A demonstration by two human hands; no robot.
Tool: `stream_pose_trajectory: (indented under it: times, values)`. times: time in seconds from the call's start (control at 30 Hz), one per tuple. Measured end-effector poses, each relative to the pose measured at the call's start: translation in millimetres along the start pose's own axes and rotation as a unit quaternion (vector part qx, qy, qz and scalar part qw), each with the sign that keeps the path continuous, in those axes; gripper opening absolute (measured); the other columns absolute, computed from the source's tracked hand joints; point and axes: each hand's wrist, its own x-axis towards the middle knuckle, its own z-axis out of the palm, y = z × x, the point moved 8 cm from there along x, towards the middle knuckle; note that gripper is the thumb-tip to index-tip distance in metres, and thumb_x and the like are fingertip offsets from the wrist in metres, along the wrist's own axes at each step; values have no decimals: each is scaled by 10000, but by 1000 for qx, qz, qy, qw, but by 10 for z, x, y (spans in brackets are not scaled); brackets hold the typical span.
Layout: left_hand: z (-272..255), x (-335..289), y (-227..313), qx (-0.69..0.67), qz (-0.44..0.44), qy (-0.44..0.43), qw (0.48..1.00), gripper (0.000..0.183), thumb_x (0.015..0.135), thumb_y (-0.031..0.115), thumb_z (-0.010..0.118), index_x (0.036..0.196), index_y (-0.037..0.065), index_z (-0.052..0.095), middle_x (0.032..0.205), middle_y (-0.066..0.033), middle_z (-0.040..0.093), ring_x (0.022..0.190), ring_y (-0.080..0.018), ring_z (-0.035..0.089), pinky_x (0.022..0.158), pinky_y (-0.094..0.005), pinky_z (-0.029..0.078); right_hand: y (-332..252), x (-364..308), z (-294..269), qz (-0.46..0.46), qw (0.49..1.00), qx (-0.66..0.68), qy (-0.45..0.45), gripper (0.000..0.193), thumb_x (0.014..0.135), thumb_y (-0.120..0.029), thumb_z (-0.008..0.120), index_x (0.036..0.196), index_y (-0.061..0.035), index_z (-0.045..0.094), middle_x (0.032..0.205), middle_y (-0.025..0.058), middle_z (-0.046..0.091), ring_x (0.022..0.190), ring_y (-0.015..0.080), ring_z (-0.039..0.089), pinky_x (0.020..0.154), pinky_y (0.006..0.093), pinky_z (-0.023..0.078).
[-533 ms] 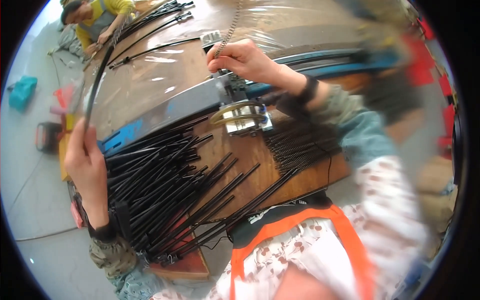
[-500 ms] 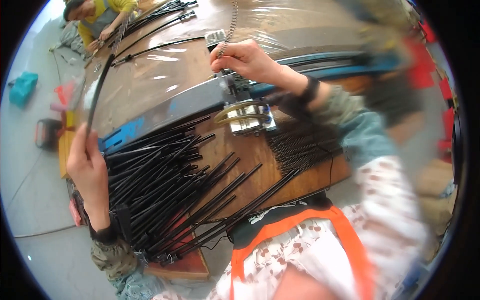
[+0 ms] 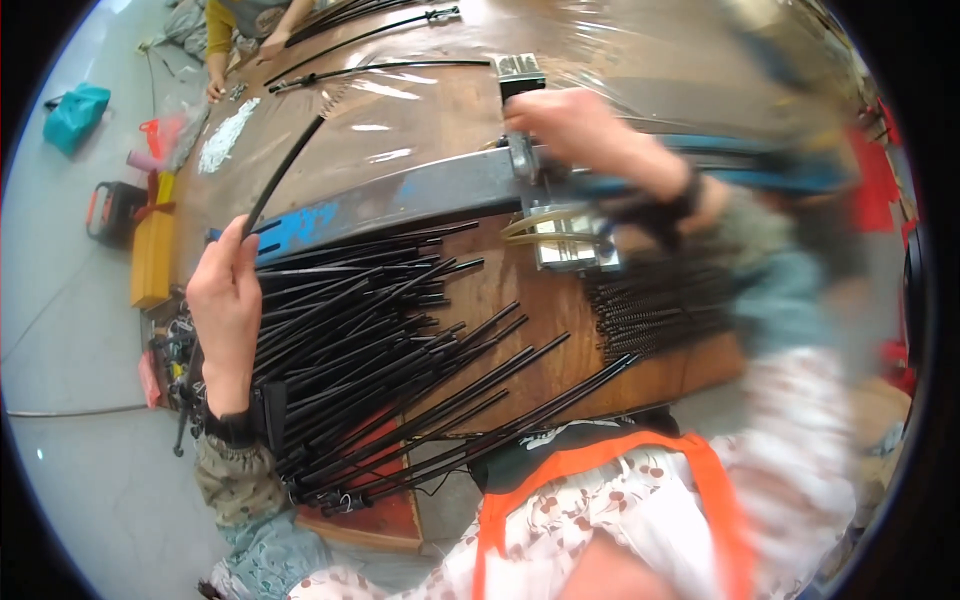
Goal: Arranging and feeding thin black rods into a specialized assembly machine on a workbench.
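My left hand (image 3: 228,300) is closed round the lower end of a black tube (image 3: 285,165), which slants up and right over the table. A short stretch of coil spring (image 3: 330,102) shows at the tube's top end. At centre right, my right hand (image 3: 575,125), smeared by motion, is curled above a small metal clamping device (image 3: 575,245) with a yellowish hose. What its fingers hold, if anything, cannot be made out. A heap of black tubes (image 3: 360,330) lies between my arms. Right of the device is a pile of dark coil springs (image 3: 640,310).
A grey and blue metal beam (image 3: 400,200) crosses the film-covered brown table (image 3: 420,120). Black cables (image 3: 390,67) and small white pieces (image 3: 228,135) lie beyond. A co-worker's hands (image 3: 272,45) are at the far left edge. A yellow box (image 3: 152,255) stands left.
The view has shifted, so the table appears further right. The long spring upright in my right hand is no longer distinguishable, and less spring shows at the tube's tip.
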Motion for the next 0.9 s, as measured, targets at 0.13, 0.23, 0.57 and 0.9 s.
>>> stream_pose_trajectory:
  times: [0.13,0.23,0.57,0.9]
  values:
    - [284,30,-130,26,23,-50,998,256,930,153,640,1185,147,669,836,-161,631,730,-356,616,639,-408,485,744,-1112,-758,47,989,-134,27,129,806,13,624,897,-77,635,869,86,681,851,307,656,758,430,529]
    - [972,216,350,62,100,-121,986,225,916,208,644,1136,197,691,834,-105,643,732,-314,653,625,-416,531,1193,-1857,-1287,117,961,-246,-39,108,817,-8,628,903,-72,640,837,94,663,877,312,615,834,388,468]
    - [1922,605,1174,-65,165,-94,980,251,952,277,607,855,47,627,789,-144,632,762,-351,643,666,-438,527,857,-2010,-1460,176,971,-141,82,29,916,-24,591,937,-5,593,861,140,585,874,316,564,812,390,435]
    - [1954,615,1066,-232,70,-75,967,152,842,228,730,830,76,735,811,-121,632,749,-347,625,681,-405,500,1063,-2195,-1383,195,964,-162,77,97,928,-51,611,1011,-3,624,925,134,617,944,304,575,854,378,449]
